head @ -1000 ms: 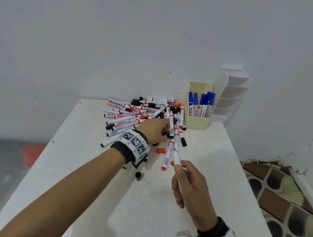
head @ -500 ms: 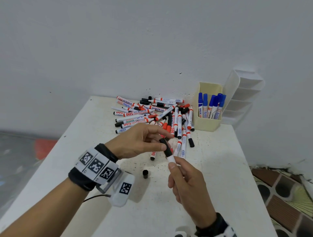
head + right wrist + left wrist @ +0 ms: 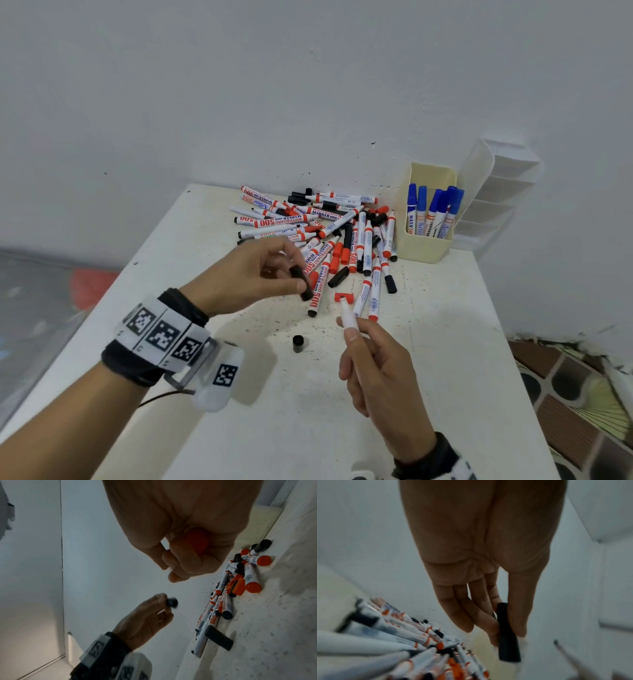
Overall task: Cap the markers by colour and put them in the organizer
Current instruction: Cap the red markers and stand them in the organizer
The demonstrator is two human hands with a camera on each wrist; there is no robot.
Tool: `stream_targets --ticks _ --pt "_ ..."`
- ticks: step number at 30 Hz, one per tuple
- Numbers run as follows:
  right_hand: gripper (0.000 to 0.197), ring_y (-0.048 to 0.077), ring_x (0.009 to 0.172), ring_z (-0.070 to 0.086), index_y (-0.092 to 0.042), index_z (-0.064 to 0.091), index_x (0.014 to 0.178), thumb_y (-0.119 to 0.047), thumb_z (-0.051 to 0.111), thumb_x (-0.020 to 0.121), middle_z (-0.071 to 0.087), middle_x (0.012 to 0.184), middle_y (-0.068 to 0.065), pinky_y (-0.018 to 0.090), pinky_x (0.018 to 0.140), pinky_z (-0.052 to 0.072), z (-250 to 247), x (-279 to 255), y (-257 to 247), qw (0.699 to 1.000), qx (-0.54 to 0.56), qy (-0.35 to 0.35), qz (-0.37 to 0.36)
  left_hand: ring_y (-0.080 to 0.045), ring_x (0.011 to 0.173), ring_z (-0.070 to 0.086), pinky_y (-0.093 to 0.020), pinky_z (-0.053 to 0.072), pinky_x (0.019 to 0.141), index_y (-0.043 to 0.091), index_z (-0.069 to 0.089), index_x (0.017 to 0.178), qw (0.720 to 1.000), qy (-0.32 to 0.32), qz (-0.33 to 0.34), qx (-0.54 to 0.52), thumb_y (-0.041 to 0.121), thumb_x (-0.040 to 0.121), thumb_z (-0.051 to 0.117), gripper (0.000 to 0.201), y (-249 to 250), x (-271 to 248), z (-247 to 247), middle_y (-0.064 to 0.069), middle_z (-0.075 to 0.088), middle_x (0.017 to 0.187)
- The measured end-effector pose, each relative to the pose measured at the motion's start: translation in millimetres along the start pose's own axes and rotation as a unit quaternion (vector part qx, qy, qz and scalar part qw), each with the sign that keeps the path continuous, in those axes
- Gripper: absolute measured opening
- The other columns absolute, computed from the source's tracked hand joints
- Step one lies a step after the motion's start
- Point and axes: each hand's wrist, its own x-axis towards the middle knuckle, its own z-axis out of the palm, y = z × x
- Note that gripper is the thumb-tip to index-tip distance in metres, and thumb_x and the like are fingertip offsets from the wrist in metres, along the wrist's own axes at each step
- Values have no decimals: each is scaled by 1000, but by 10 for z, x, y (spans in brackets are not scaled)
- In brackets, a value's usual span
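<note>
left hand (image 3: pixel 253 274) pinches black plastic marker cap (image 3: pixel 301 283) above white table (image 3: pixel 428 377) | right hand (image 3: pixel 380 370) grips uncapped white marker (image 3: pixel 347 313), red butt | jumbled red-and-black marker pile (image 3: pixel 325 233) behind | cream organizer cup (image 3: pixel 424 246) holds blue-capped markers (image 3: pixel 433 209) | loose small black cap (image 3: pixel 298 343) between the hands

The white surface (image 3: pixel 428 394) is speckled with dark marks. A heap of red and black markers (image 3: pixel 318 233) with loose caps lies toward twelve o'clock. At one o'clock stands a cream organizer (image 3: pixel 428 246), a clear tiered rack (image 3: pixel 496 205) just beside it. A small black cap (image 3: pixel 298 343) stands alone near the centre.
</note>
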Motion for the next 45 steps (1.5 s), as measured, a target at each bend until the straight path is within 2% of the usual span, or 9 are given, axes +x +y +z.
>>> stream_targets --ticks 7,11,15,22,28,31,37,42,45 --pt "19 11 40 32 -19 63 110 -23 49 99 50 60 8 18 37 29 -37 8 10 999 28 24 17 0 76 66 -26 55 76 26 59 83 960 -80 -41 264 22 81 78 19 -375 -170 54 13 71 83" --pt "16 13 40 31 -19 64 103 -24 49 99 51 60 8 19 38 29 -39 24 2 999 29 28 11 -4 75 63 -20 50 72 32 49 77 940 -109 -27 322 21 82 74 27 -453 -177 163 13 67 82" --pt "15 12 41 32 -19 64 102 -24 50 98 52 61 10 19 38 29 -41 45 -9 999 25 25 7 -10 79 64 -33 53 76 28 51 83 934 -132 -36 329 23 83 71 21 -470 -182 232 8 68 86" --pt "17 11 41 33 -22 64 105 -26 50 97 52 60 7 19 38 31 -82 42 13 999 12 35 11 -4 89 59 -25 52 80 32 53 119 891 -165 -107 408 21 88 66 35 -437 -72 1 14 62 111" --pt "16 12 41 32 -21 65 103 -25 50 98 52 60 7 19 38 30 -142 50 14 998 22 49 15 -5 82 61 -23 51 75 28 59 96 909 -63 -39 409 26 94 60 2 -263 438 -102 8 67 97" --pt "15 12 42 33 -22 65 100 -25 50 98 52 60 7 19 38 30 -163 53 6 998 26 48 16 -7 80 62 -27 54 74 26 60 88 921 -56 -13 386 31 91 64 8 -202 766 49 13 64 85" --pt "14 13 42 33 -24 64 98 -26 51 98 52 59 6 21 37 31 -192 64 8 998 27 48 22 -13 77 57 -24 40 57 23 59 85 875 -92 -36 473 37 87 67 16 -198 1250 439 9 60 78" --pt "15 14 39 33 -18 64 97 -26 51 98 51 58 5 20 37 29 -205 67 47 998 32 50 21 -20 85 61 -29 44 62 20 61 94 835 -112 -33 539 40 86 68 23 -198 1361 609 2 60 86" --pt "14 11 39 33 -18 64 97 -25 51 98 51 57 4 20 37 30 -201 70 55 998 34 44 26 -22 88 61 -30 45 64 20 57 95 842 -118 -38 525 32 86 68 19 -223 1382 604 1 57 90"
